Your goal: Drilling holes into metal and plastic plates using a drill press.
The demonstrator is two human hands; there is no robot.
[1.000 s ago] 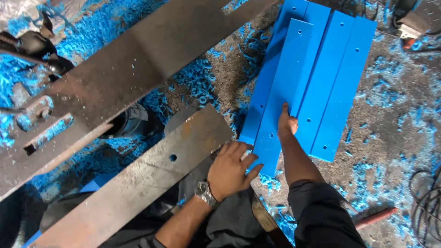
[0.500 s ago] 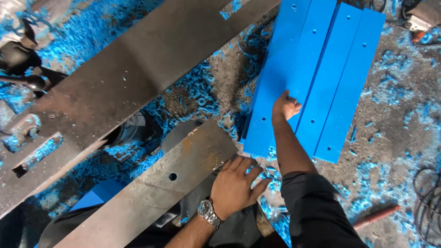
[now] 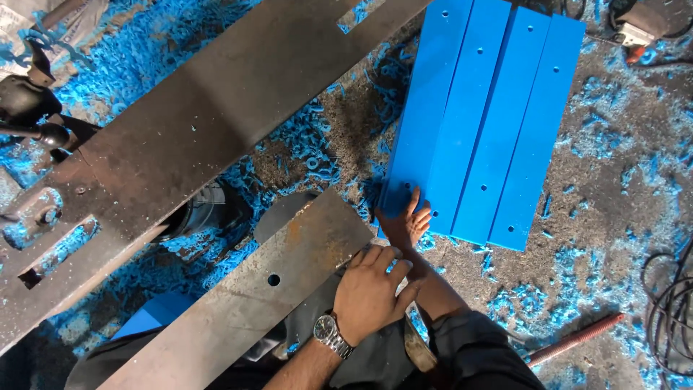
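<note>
Several long blue plastic bars (image 3: 498,123) with small holes lie side by side on the floor. My right hand (image 3: 408,220), reaching out of a dark sleeve, grips the near end of the leftmost blue bar (image 3: 426,123). My left hand (image 3: 372,289), with a wristwatch, rests fingers spread on the near right corner of a rusty steel plate (image 3: 245,303) that has one round hole. The two hands are close together, the left just behind the right.
A wide dark steel beam (image 3: 216,123) runs diagonally across the left. Blue shavings (image 3: 144,65) cover the floor. A red threaded rod (image 3: 577,339) and black cables (image 3: 668,303) lie at the right, a power tool (image 3: 639,25) at the top right, a black machine part (image 3: 29,108) at the left.
The blue bar that lay skewed across the others now lies flat and lined up at the left of the row. My right hand has drawn back to its near end.
</note>
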